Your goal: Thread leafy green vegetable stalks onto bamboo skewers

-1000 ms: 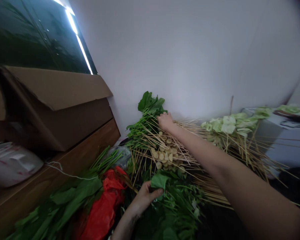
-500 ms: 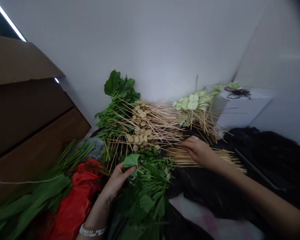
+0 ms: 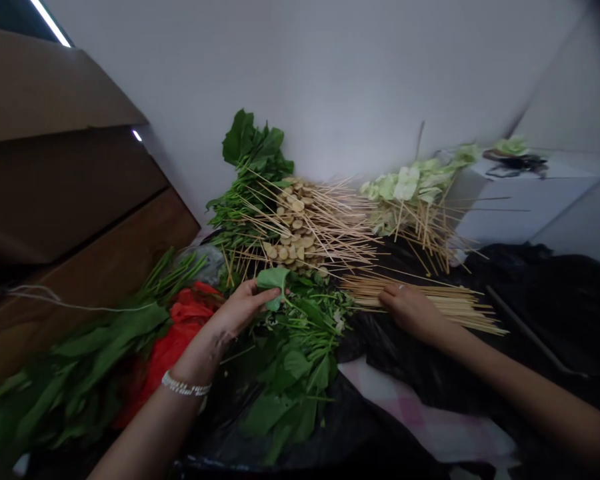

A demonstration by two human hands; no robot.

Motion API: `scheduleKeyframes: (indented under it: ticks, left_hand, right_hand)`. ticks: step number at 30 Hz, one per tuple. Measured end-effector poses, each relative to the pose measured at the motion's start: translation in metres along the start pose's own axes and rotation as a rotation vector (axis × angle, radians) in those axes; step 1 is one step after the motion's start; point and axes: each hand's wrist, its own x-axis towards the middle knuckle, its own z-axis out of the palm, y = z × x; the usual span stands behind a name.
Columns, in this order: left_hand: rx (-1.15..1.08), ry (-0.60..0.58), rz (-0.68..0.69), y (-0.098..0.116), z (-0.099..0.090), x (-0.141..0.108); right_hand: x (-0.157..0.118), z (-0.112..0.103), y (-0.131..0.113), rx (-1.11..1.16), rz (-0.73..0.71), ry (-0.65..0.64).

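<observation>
A folded green leaf is pinched in my left hand, above a heap of leafy greens. My right hand rests on a bundle of bare wooden skewers, its fingers curled at the near edge; whether it grips one is hidden. Behind the hands lie skewers threaded with pale round slices. To their left are skewered green stems and leaves, and to the right skewers carry pale green leaf pieces.
Cardboard boxes stand at the left. Loose greens and a red bag lie at the near left. A white box holds dark items at the right. Black plastic covers the right side.
The view has shifted, so most things sit higher and further right. My right hand has come down onto the bare skewers. My left hand still holds the leaf.
</observation>
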Motion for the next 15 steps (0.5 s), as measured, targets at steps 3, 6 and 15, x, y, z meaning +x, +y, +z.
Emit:
scheduleKeyframes:
  ticks: [3,6,15]
  left_hand:
    - [0.203,-0.040,0.043,-0.003,-0.002,0.000]
    - [0.482,-0.075,0.141,-0.014,0.002,-0.009]
    - [1.264,-0.067,0.313,-0.061,0.047,-0.076]
  right_hand:
    - [-0.001,0.006,-0.001,-0.062,-0.022,0.003]
    - [-0.001,0.000,0.001,-0.053,0.001,-0.048]
    - [-0.007,-0.022,0.011,-0.001,0.017,-0.088]
